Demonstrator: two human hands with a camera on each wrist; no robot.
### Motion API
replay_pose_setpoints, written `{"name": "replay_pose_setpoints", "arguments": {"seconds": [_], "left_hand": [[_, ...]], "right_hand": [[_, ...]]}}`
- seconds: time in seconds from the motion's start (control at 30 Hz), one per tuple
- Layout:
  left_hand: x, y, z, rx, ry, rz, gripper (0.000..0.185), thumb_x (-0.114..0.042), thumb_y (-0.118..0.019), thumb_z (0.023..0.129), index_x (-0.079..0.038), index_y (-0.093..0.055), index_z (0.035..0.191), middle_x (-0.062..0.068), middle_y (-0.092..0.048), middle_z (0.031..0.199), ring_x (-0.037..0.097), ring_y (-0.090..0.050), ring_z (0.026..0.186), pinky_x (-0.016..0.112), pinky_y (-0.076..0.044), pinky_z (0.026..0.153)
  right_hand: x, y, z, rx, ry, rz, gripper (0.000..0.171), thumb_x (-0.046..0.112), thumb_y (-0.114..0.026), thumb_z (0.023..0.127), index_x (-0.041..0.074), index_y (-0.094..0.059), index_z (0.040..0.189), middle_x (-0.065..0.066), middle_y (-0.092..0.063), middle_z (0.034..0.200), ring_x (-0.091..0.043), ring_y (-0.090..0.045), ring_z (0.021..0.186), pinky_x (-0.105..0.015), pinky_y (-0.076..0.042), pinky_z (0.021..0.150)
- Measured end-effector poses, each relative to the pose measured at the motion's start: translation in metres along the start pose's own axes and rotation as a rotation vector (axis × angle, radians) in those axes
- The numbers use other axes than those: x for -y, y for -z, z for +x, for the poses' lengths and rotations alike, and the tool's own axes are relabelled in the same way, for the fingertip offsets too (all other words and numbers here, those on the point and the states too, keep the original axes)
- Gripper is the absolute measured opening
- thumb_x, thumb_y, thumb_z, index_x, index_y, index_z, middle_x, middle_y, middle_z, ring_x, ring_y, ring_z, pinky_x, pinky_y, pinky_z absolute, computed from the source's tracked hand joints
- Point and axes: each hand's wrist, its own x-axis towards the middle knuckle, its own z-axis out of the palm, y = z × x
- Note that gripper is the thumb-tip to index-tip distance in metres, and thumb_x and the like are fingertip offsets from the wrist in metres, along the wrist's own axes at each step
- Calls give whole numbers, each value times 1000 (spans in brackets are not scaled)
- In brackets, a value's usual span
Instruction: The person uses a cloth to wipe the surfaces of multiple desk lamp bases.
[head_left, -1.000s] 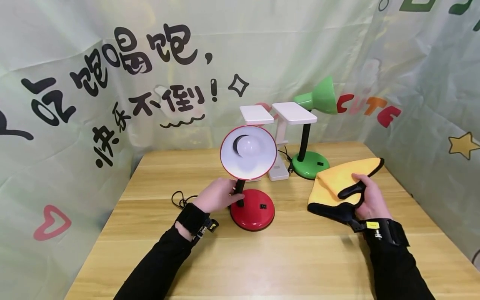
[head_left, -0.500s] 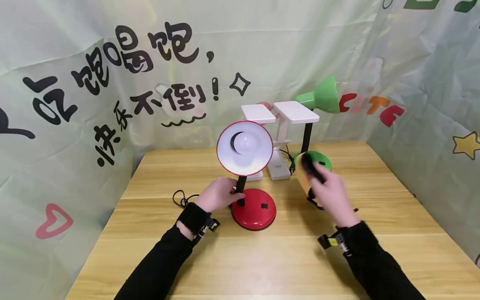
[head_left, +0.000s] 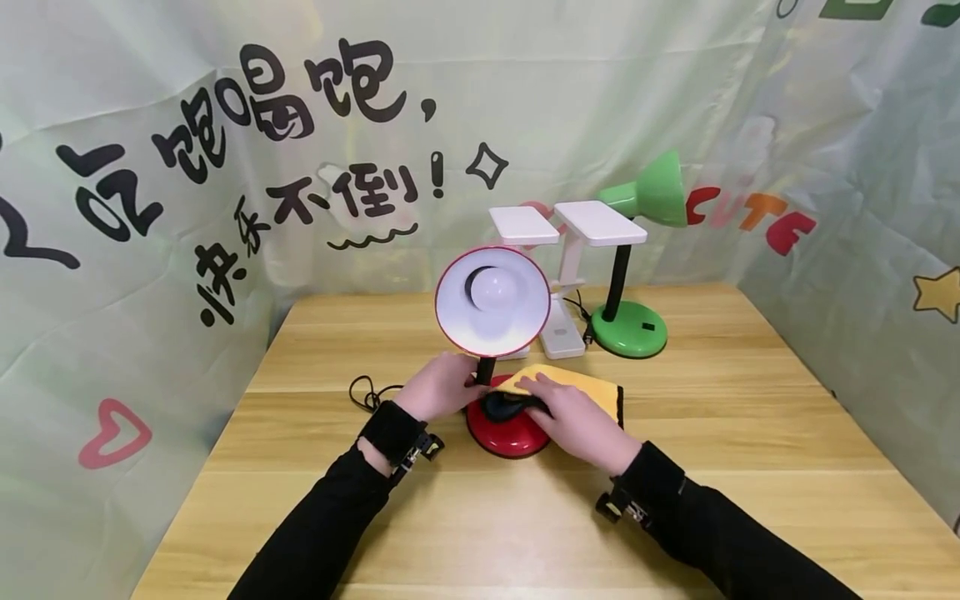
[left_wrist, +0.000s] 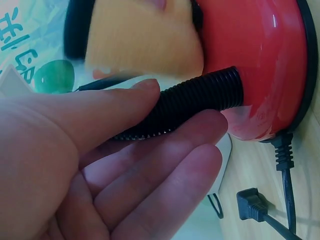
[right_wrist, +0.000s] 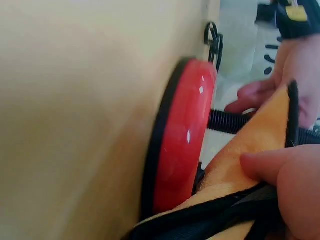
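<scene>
So the red lamp sits mid-table, in front of the white lamps and the green lamp, and both hands are on it. The left hand wraps its thumb and fingers round the black ribbed neck just above the base (the wrist view shows the neck lying across the fingers, thumb over the top). The neck's long axis runs straight up from the base to the shade, so that grip works as a brace.

The right hand presses a yellow cloth down on the base's right side, fingers curled into the folds, thumb pinching the black-trimmed edge. The cloth lies right of the neck and touches the base, so the right hand is the nearer one to the red dome. The cord trails off left of the base.
</scene>
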Motion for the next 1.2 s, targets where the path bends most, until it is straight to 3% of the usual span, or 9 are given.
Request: {"name": "replay_pose_setpoints", "arguments": {"seconds": [0.1,0.17,0.3,0.37,0.47,0.6,0.9,1.2], "left_hand": [[-1,0,-1,-13,-21,9,30,-13,-68,96,-12,-60,125,5,-71,101,14,-62,79,28,-51,72],[-2,0,-1,-12,-26,19,31,-11,-67,96,-11,-60,127,5,-71,101,13,-62,80,27,-50,72],[-3,-1,0,23,6,27,8,-16,-65,99,-11,-67,104,-1,-61,73,10,-53,62,24,-43,59],[-2,-1,1,42,27,19,10,-18,-65,100,-12,-66,92,-3,-51,62,10,-47,54,24,-38,52],[-1,-2,2,48,50,8,16,-21,-64,100,-13,-63,86,-6,-44,59,9,-43,50,23,-34,50],[-1,-3,1,38,54,8,17,-25,-65,100,-13,-64,88,-5,-48,62,9,-46,52,23,-35,51],[0,-2,1,46,59,-3,19,-31,-68,99,-12,-65,96,-2,-60,72,11,-51,55,24,-39,52],[2,-4,1,41,56,-22,19,-32,-68,99,-13,-66,96,-4,-55,69,10,-50,56,23,-38,53]], "right_hand": [[-1,-1,15,-20,-19,-2,36,16,-67,98,10,-63,134,-13,-68,129,-32,-65,121,-49,-52,101],[-1,-4,25,-18,4,-38,31,15,-67,98,10,-64,129,-12,-70,122,-30,-68,112,-48,-55,96],[-3,-10,38,3,67,-111,39,15,-66,98,5,-60,135,-21,-64,134,-37,-64,123,-51,-53,99],[-3,-10,39,29,79,-124,46,15,-66,98,3,-56,141,-24,-58,142,-41,-60,128,-54,-51,101],[-1,-8,34,78,75,-120,51,16,-67,97,2,-53,145,-28,-52,147,-45,-59,127,-57,-49,103],[5,-4,22,135,92,-119,52,13,-68,96,0,-53,145,-28,-51,148,-44,-54,134,-58,-44,109],[27,0,-16,234,259,-89,42,8,-68,95,7,-63,137,-15,-55,149,-37,-43,145,-57,-35,116],[53,-19,-21,171,412,-266,46,13,-73,93,11,-62,137,-9,-59,146,-31,-50,142,-48,-41,115]]}}
